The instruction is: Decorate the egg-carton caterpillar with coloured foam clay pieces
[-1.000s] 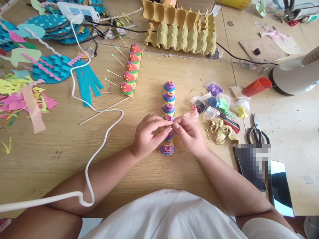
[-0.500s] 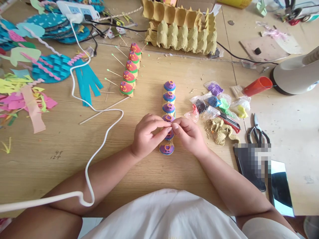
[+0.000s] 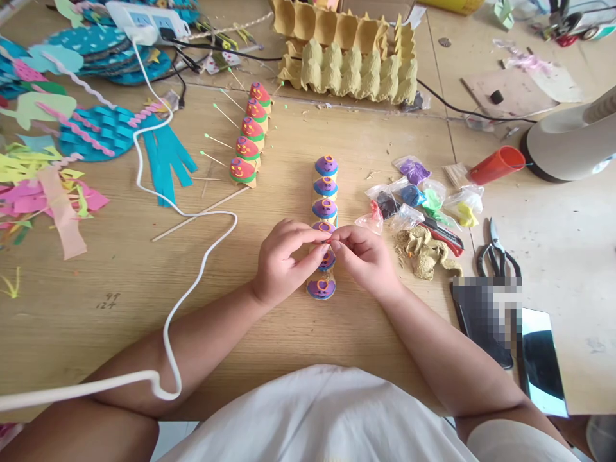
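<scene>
A strip of egg-carton cups (image 3: 326, 187), topped with purple and blue clay and marked with small faces and orange rings, lies lengthwise in front of me. Above its nearer half, my left hand (image 3: 289, 260) and my right hand (image 3: 363, 260) meet at the fingertips. Both pinch with thumb and forefinger. Whatever sits between the tips is too small to make out. Further back on the left stands a second strip (image 3: 248, 149) with red and green clay faces and green-tipped sticks poking out.
Bags of coloured clay (image 3: 414, 192), a utility knife (image 3: 445, 236), torn carton scraps (image 3: 423, 253) and scissors (image 3: 495, 253) lie on the right. A white cable (image 3: 202, 269) winds along the left. Egg cartons (image 3: 359, 70) stand at the back, near a red cup (image 3: 498, 165).
Both hands stay pinched together over the purple strip, with only a very slight shift of the fingertips. The strips and other things remain in place.
</scene>
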A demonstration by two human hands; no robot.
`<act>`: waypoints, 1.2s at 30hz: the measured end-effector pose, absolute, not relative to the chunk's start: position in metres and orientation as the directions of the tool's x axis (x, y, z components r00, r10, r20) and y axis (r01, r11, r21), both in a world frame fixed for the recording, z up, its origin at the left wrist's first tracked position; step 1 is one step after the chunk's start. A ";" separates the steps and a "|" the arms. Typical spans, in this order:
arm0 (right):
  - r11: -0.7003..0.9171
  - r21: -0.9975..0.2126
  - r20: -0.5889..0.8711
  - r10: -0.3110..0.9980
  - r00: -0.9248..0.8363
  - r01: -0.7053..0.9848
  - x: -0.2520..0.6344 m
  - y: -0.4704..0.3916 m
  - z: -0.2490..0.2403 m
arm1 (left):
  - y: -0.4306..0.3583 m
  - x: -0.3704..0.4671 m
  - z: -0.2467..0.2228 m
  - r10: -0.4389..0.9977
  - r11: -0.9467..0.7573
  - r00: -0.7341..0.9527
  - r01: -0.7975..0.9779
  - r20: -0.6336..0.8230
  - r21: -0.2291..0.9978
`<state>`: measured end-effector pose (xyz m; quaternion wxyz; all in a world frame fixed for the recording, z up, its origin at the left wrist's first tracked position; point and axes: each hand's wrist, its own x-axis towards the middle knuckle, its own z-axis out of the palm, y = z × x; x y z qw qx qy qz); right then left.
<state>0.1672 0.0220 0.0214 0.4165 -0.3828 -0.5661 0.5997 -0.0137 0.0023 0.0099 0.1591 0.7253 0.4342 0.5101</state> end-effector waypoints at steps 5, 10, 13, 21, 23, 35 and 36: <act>-0.011 -0.999 0.003 0.942 -0.337 -0.038 0.168 0.021 0.019 | 0.003 -0.014 0.009 0.786 -0.579 0.112 0.475 0.608 0.662; -0.004 -1.000 0.005 0.939 -0.345 -0.026 0.169 0.021 0.017 | 0.003 -0.014 0.009 0.775 -0.593 0.126 0.483 0.619 0.644; 0.006 -1.000 0.009 0.937 -0.349 -0.010 0.170 0.022 0.017 | 0.003 -0.014 0.010 0.788 -0.571 0.123 0.512 0.603 0.642; -0.002 -1.000 0.003 0.942 -0.335 -0.016 0.168 0.021 0.017 | 0.003 -0.014 0.012 0.802 -0.551 0.111 0.515 0.586 0.656; 0.010 -1.000 0.008 0.946 -0.323 0.003 0.168 0.020 0.017 | 0.003 -0.014 0.012 0.815 -0.534 0.100 0.510 0.571 0.674; -0.032 -0.993 -0.012 0.984 -0.179 -0.110 0.171 0.026 0.015 | 0.007 -0.010 0.006 0.969 -0.241 -0.038 0.079 0.244 0.967; -0.057 -0.989 -0.031 0.983 -0.182 -0.140 0.171 0.027 0.014 | 0.007 -0.010 0.005 0.977 -0.205 -0.047 0.048 0.207 0.978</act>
